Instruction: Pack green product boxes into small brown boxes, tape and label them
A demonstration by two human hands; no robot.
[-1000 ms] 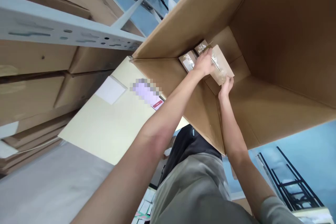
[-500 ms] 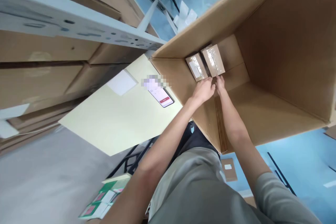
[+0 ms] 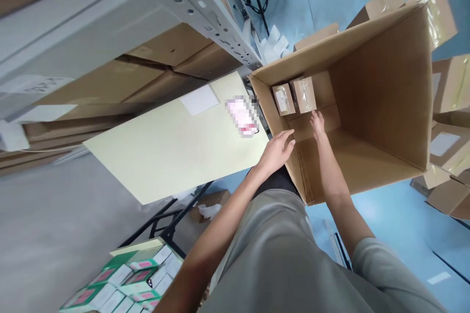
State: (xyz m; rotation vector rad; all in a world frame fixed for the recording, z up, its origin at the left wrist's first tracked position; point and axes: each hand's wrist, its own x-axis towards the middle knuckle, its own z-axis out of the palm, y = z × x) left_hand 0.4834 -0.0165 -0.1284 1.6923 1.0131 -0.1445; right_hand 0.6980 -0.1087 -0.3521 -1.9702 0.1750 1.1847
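A large open cardboard box (image 3: 382, 93) stands in front of me, to the right. Two small taped cartons sit side by side in its far left corner: one with a white label (image 3: 284, 99) and a slightly bigger one (image 3: 305, 94). My right hand (image 3: 317, 123) is inside the box just below the bigger carton, fingers apart and holding nothing. Over the box's near left edge is my left hand (image 3: 278, 149), empty, with thumb and fingers apart.
Left of the box is a pale yellow board (image 3: 176, 156) bearing a white paper (image 3: 200, 100) and a blurred-out phone (image 3: 242, 116). A metal shelf post (image 3: 205, 14) rises beyond it. Taped cartons (image 3: 453, 83) surround the right side. Green-and-white boxes (image 3: 125, 279) lie lower left.
Both hands have come away from the small cartons; the left has drawn back toward the box's edge. The cartons stay in the corner. My view has shifted, showing more cartons at right.
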